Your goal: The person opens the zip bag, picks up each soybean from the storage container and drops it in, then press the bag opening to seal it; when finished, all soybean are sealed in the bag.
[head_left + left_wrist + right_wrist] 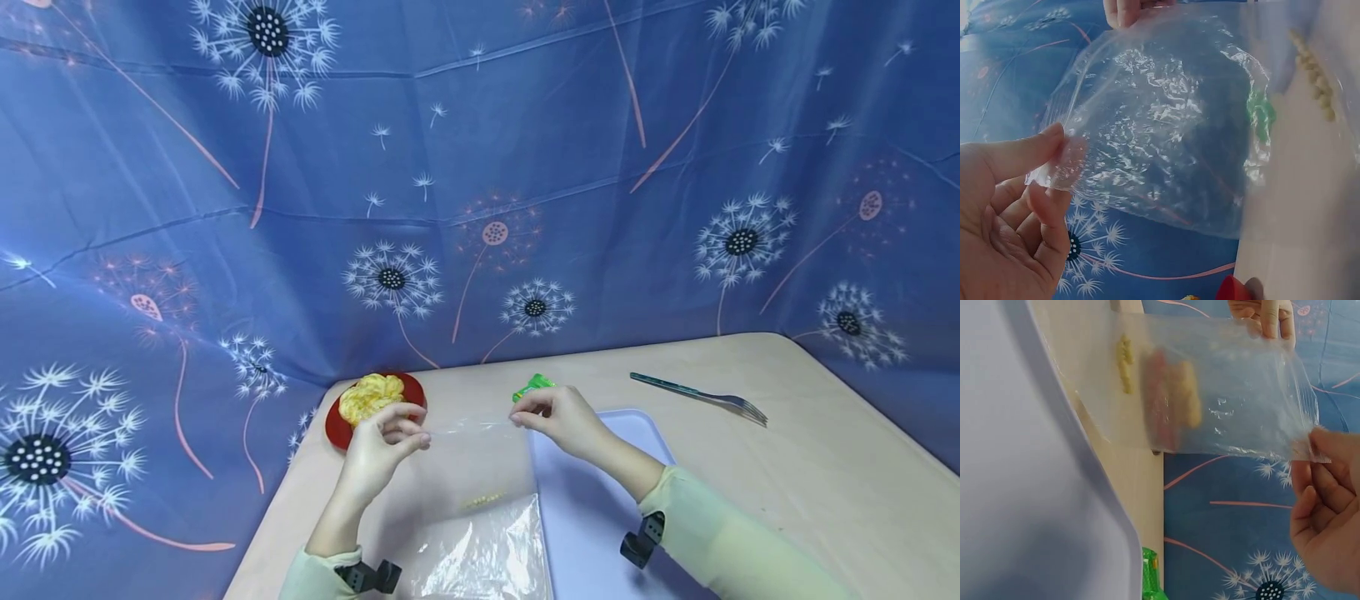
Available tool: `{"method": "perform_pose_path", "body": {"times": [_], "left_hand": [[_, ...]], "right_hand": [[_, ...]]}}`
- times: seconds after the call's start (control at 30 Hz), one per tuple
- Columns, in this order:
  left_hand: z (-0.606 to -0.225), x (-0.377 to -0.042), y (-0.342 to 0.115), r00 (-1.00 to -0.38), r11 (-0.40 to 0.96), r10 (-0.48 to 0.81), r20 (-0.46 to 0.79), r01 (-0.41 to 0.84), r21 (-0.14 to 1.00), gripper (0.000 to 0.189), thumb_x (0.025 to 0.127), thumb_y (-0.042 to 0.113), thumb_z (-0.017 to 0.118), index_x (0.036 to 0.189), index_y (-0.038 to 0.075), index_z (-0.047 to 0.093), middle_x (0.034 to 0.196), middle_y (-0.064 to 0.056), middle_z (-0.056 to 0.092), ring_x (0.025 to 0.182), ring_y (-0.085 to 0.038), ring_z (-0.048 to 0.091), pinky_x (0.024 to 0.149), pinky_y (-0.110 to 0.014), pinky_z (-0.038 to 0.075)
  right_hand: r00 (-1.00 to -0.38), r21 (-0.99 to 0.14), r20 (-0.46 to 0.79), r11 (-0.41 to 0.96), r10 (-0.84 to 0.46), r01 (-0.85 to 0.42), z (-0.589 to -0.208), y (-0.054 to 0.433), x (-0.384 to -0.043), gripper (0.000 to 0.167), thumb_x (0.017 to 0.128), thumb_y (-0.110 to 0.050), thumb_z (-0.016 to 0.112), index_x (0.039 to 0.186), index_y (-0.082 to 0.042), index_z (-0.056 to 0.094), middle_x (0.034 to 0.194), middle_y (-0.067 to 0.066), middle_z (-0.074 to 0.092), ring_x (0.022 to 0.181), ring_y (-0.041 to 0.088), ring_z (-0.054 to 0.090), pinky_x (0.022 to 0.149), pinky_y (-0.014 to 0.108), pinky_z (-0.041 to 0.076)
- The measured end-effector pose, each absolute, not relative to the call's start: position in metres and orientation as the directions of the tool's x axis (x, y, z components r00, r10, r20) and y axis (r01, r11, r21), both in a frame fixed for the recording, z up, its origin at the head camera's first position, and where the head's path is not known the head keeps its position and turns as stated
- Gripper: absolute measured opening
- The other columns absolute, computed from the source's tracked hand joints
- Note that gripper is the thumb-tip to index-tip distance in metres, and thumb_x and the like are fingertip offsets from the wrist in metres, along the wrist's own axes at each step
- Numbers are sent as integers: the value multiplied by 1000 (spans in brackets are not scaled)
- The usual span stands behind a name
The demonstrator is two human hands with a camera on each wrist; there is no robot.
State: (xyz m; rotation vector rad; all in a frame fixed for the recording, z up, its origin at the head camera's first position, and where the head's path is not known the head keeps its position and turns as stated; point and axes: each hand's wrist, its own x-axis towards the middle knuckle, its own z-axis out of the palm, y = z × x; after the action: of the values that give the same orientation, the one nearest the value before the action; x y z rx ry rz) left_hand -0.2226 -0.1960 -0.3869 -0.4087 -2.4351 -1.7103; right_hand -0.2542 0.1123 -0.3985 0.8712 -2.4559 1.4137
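A clear plastic bag hangs between my two hands, its top edge stretched across. My left hand pinches one upper corner between thumb and fingers, plainly seen in the left wrist view. The opposite upper corner is pinched by my right hand. Small pale yellow, bean-like pieces lie in a row low in the bag. Through the film in the right wrist view, other things look blurred. Whether the bag's mouth is sealed, I cannot tell.
A red plate bearing a yellow bread-like piece stands at the back left. Behind my right hand lies a green wrapped packet. A pale lavender tray sits under my right arm, with a fork beyond it. Patterned blue cloth hangs behind.
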Motion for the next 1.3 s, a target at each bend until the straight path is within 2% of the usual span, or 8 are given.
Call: {"method": "perform_pose_path", "body": {"times": [0.2,0.37,0.5,0.63,0.8,0.87,1.0,1.3], "left_hand": [[-385,-224,-199,-956,319,141,258,291,902,35,87,0,78,120,8,70,88,-9,74,80,-24,73,77,-30,59],[-383,-227,-201,-942,404,157,296,335,851,37,85,3,81,120,6,70,88,-5,74,83,-21,71,77,-30,57],[-375,-230,-188,-885,586,214,414,455,671,42,79,11,87,118,13,71,105,3,70,97,-17,64,87,-37,53],[-364,-234,-156,-774,699,388,500,601,388,45,77,23,88,118,16,72,119,3,67,110,-20,61,92,-46,42],[-366,-240,-119,-688,698,562,459,692,184,20,80,24,81,98,19,75,99,7,73,93,-14,67,81,-45,40],[-369,-240,-111,-685,692,575,447,699,181,9,80,20,79,88,21,73,87,9,72,84,-10,66,79,-43,42],[-370,-241,-108,-689,680,565,454,700,216,13,79,16,78,76,24,68,74,13,67,73,-8,64,76,-40,45],[-368,-241,-108,-670,636,590,451,730,251,13,80,12,76,74,22,70,69,14,65,69,-9,64,74,-35,48]], "right_hand": [[-811,-733,394,384,-432,-561,-400,112,-255,6,90,-16,78,93,-11,79,84,-11,71,76,8,61,68,27,53],[-820,-738,377,395,-430,-547,-399,112,-253,7,93,-17,76,91,-10,77,82,-10,70,76,9,61,69,27,53],[-814,-735,378,392,-442,-554,-396,109,-253,8,92,-16,76,90,-9,76,82,-10,69,75,9,60,69,27,53],[-799,-728,387,379,-460,-571,-396,105,-253,4,91,-12,77,88,-10,76,80,-11,68,73,8,60,67,26,53],[-781,-722,400,359,-480,-591,-398,99,-251,4,90,-11,78,89,-9,76,80,-11,68,70,5,59,64,25,52],[-783,-726,401,356,-476,-588,-398,98,-250,3,90,-11,78,88,-9,76,80,-11,68,70,5,58,64,25,52],[-792,-728,397,367,-464,-579,-397,98,-249,3,90,-10,78,88,-11,76,79,-11,68,69,6,57,63,25,52],[-783,-737,400,341,-476,-584,-397,101,-247,7,89,-6,76,84,-11,74,75,-11,65,66,6,55,59,23,48]]}}
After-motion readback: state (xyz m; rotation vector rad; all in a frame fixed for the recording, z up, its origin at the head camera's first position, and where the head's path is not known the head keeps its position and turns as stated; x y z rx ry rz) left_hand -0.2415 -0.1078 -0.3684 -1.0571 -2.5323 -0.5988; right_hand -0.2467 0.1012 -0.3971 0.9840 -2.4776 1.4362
